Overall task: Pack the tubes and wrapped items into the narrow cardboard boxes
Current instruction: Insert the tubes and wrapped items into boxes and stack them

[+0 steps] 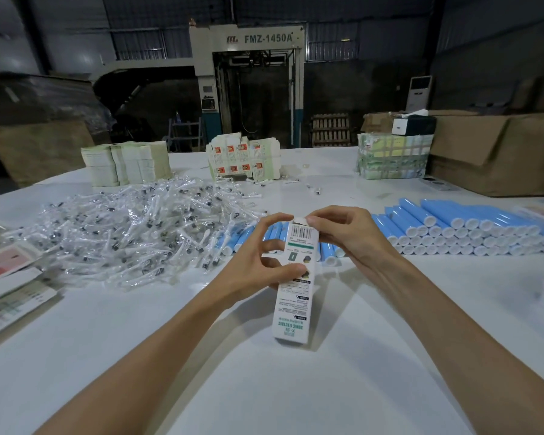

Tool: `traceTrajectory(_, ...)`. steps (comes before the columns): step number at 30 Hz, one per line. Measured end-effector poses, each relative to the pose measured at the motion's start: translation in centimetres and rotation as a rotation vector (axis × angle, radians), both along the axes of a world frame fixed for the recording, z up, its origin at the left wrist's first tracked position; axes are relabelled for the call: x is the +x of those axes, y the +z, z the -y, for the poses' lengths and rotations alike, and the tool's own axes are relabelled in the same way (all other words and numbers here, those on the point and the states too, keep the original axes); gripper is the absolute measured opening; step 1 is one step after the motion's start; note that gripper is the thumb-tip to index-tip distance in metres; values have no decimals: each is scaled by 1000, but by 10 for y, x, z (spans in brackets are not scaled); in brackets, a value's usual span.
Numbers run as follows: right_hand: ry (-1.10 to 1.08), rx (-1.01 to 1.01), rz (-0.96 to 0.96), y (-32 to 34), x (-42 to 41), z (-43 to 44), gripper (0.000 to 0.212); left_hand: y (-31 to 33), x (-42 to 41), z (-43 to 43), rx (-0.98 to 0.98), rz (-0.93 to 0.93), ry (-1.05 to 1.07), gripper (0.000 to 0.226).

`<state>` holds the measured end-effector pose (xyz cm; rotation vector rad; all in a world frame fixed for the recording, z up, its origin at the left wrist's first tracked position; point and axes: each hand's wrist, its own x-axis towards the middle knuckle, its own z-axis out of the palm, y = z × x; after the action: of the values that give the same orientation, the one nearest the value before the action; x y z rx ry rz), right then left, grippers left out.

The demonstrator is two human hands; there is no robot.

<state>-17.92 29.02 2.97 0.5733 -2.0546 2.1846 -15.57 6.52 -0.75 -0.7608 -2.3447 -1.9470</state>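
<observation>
Both hands clamp narrow white printed cardboard box (296, 277), left hand (264, 262) mid-body, right hand (343, 233) pinching top flap; probably light, thin-walled, crushable — hold edges, not faces.

One narrow printed box (296, 277) in hand, held by two hands: left (264, 262) and right (346, 237). The blue tubes (453, 230) and plastic-wrapped brush heads (132, 233) are honestly way too many to count, each in one big pile. Three bundles of flat cartons at the back: pale green (124, 164), orange-printed (242, 161), taped (393, 160). One big brown cardboard box (496, 155).
</observation>
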Motion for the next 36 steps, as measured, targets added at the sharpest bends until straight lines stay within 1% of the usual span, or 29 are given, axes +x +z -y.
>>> traceTrajectory(10, 90, -12, 36, -3, -1, -1, 17, -1, -2, 1, -11, -3, -6, 94)
traceTrajectory(16, 132, -71, 132, -5, -2, 0, 14, 1, -2, 3, -42, -15, -26, 90)
traceTrajectory(20, 136, -50, 82, -6, 0, 2, 17, -1, -3, 5, -35, -14, -10, 89)
traceTrajectory(23, 107, 54, -3, -6, 1, 3, 19, -3, -4, 5, -12, -7, 13, 85)
traceTrajectory(29, 52, 162, -102, -5, 1, 1, 14, -6, -4, 3, 17, 10, 13, 79)
traceTrajectory(33, 38, 210, -159, -2, 0, -4, 12, -6, -2, 0, 41, 15, 22, 80)
traceTrajectory(36, -9, 286, -189, -4, -1, -3, 11, -8, -2, -2, 53, 36, 11, 81)
